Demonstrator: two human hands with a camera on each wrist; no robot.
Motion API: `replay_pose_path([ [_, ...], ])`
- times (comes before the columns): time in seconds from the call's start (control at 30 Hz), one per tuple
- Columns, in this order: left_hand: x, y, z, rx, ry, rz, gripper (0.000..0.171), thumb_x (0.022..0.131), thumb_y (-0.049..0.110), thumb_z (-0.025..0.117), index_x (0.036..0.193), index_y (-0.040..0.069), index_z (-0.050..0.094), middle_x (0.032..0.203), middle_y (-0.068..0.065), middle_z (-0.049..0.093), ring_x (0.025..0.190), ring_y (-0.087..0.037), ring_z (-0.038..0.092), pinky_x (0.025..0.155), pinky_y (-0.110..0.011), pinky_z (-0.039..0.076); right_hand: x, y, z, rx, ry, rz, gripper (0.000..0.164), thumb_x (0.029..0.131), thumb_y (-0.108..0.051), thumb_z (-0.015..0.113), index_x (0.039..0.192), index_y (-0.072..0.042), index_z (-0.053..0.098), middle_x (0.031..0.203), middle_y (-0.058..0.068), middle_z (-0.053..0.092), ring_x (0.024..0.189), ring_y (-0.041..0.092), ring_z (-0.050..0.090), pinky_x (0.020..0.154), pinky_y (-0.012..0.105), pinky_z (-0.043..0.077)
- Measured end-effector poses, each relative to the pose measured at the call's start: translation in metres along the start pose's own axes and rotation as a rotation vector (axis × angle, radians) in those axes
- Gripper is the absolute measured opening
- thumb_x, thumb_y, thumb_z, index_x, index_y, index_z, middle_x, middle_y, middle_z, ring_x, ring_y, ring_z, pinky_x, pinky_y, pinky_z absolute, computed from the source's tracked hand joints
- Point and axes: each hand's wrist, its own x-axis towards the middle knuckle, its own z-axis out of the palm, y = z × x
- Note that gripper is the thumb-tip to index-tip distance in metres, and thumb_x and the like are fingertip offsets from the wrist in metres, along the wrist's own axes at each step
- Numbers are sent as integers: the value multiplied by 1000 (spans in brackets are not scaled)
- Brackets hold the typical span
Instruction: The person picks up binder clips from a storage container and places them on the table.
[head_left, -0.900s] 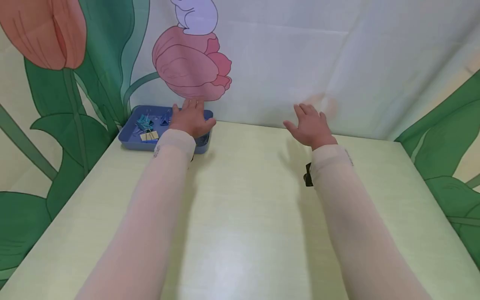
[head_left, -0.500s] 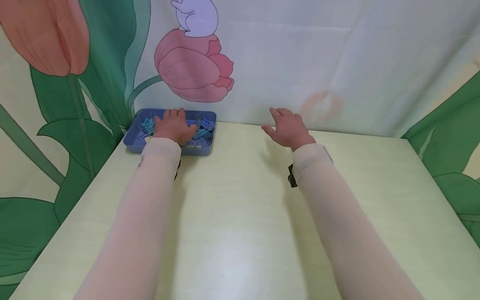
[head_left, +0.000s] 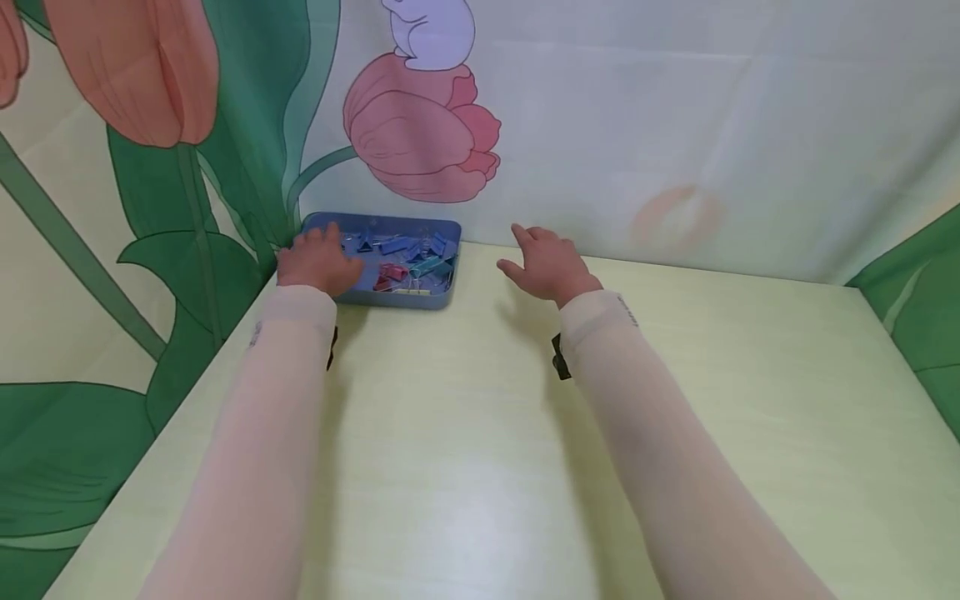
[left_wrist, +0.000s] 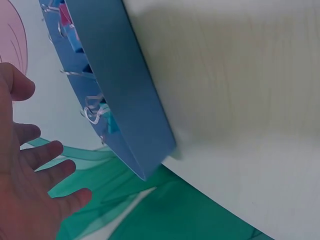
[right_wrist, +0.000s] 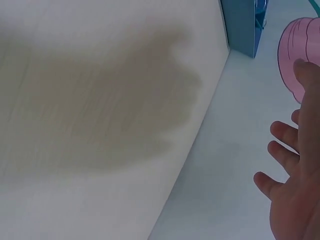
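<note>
A shallow blue tray (head_left: pixel 360 297) stands at the table's back left, with several binder clips inside: blue ones (head_left: pixel 395 245), a red one (head_left: pixel 391 274) and a teal one (head_left: pixel 427 266). Over the tray's left end hovers my left hand (head_left: pixel 315 263), fingers spread and holding nothing. Part of the tray is hidden behind it. The left wrist view has this hand (left_wrist: pixel 30 165) apart from the tray wall (left_wrist: pixel 120 85). My right hand (head_left: pixel 549 265) is in the air to the right of the tray, fingers extended and nothing in them.
The pale table (head_left: pixel 450 433) ends at the back against a hanging cloth (head_left: pixel 600 125) printed with tulips and a white animal. Green leaf prints (head_left: pixel 172 250) border the table's left side. Both forearms reach across the table from the front.
My left hand has moved left across the tray, uncovering the clips on its right side. My right hand has come left, closer to the tray. The head view has shifted slightly to the left.
</note>
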Motion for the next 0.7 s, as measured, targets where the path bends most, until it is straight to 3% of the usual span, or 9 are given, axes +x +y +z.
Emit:
replay_pose_path([
  [0.2,1,-19,1,15,22,-25,74,88,43,35,142,-2,12,139,-30,26,125,-48,26,98,-63,25,9,-19,8,58,-30,-5,74,88,-59,35,146,-16,16,148,9,29,135,29,28,107,49,26],
  [0.5,-6,-40,4,-67,-9,-96,69,87,31,41,140,-6,16,134,-34,28,121,-50,28,95,-62,29,26,-42,28,159,-72,10,74,88,-59,33,146,-16,18,149,9,27,137,27,26,108,46,26],
  [0.7,-5,-55,12,-114,-31,-170,66,89,28,41,139,-7,16,135,-34,27,121,-51,30,94,-62,32,34,-58,43,243,-59,3,73,89,-57,36,144,-12,21,147,11,29,135,26,29,108,41,27],
])
